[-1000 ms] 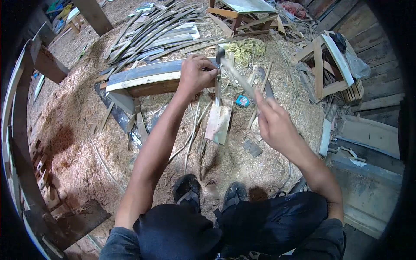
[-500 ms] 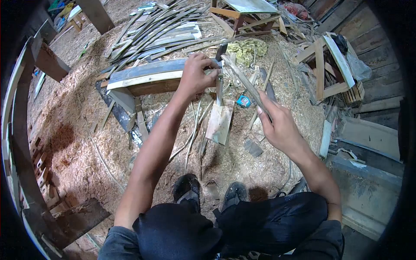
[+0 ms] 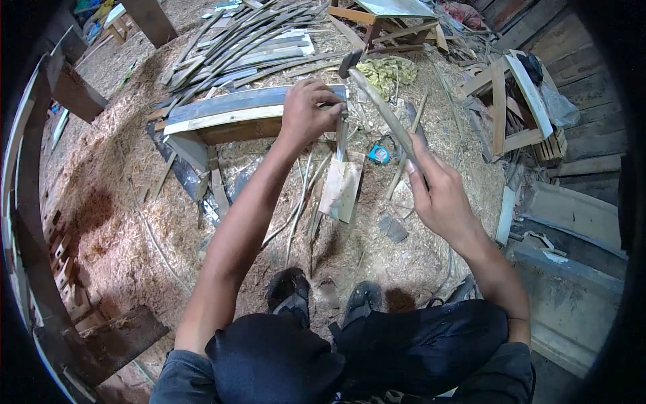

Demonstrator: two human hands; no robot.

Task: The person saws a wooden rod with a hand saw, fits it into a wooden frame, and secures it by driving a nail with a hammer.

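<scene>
My right hand [image 3: 444,195] is wrapped round the wooden handle of a hammer [image 3: 383,111]. Its dark head is raised just beyond the right end of a low wooden frame [image 3: 232,111], apart from it. My left hand [image 3: 309,111] rests at that end of the frame, thumb and fingers pinched together. Whatever lies between those fingertips is too small to make out. Below the fingertips, a narrow upright piece runs down to a pale wooden board [image 3: 343,192] on the floor.
A blue tape measure [image 3: 379,155] lies right of the board. Long thin wood strips [image 3: 249,50] are piled beyond the frame. A yellow cloth [image 3: 389,74] and a wooden stool-like frame [image 3: 515,101] are farther right. Shavings cover the floor [image 3: 134,222].
The hammer head has lifted up and away from the frame's right end, with my right hand shifting slightly. My left hand stays pinched at nearly the same place.
</scene>
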